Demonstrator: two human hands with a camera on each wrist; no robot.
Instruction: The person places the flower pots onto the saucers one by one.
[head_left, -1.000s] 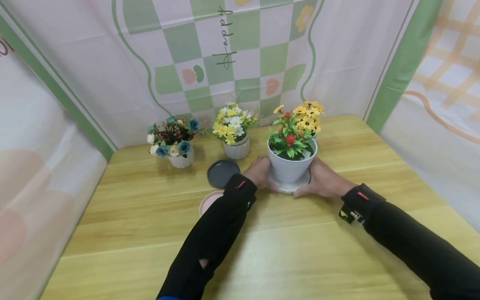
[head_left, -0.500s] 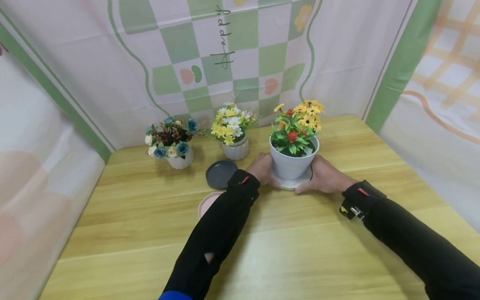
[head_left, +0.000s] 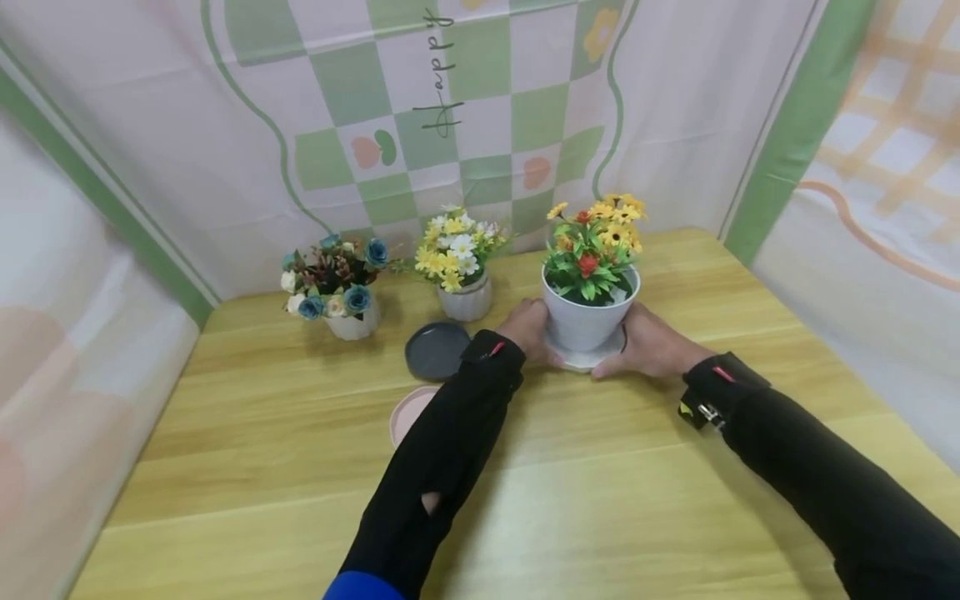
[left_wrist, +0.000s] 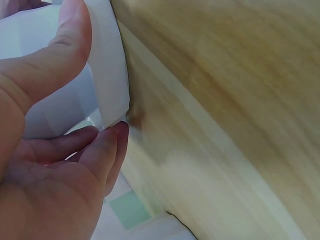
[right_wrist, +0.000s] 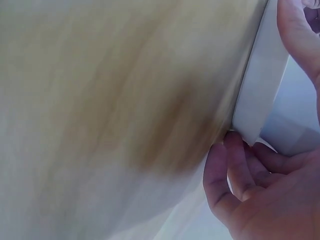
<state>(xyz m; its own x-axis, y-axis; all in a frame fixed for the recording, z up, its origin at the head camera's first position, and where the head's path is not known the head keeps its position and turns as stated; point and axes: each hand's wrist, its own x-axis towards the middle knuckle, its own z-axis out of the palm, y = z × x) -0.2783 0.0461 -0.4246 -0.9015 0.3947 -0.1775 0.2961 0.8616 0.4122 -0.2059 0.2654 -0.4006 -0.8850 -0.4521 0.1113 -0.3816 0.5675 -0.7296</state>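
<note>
A white flowerpot with a green plant and red flowers stands upright on a pale saucer. My left hand holds the saucer's left side. In the left wrist view its thumb lies along the saucer rim and its fingertips curl at the edge. Opposite it, my right hand grips the right side. The right wrist view has those fingers bent against the saucer's lower edge. Yellow flowers rise just behind the red ones; whatever pot holds them is hidden.
Left of the hands stand a pot of yellow and white daisies and a pot of blue and cream roses. A dark grey saucer and a pink saucer, partly behind the left sleeve, lie on the wooden table.
Both hands have shifted the saucer and its flowerpot a little back and to the right. The other pots and saucers keep their places on the table; the head view has turned slightly.
</note>
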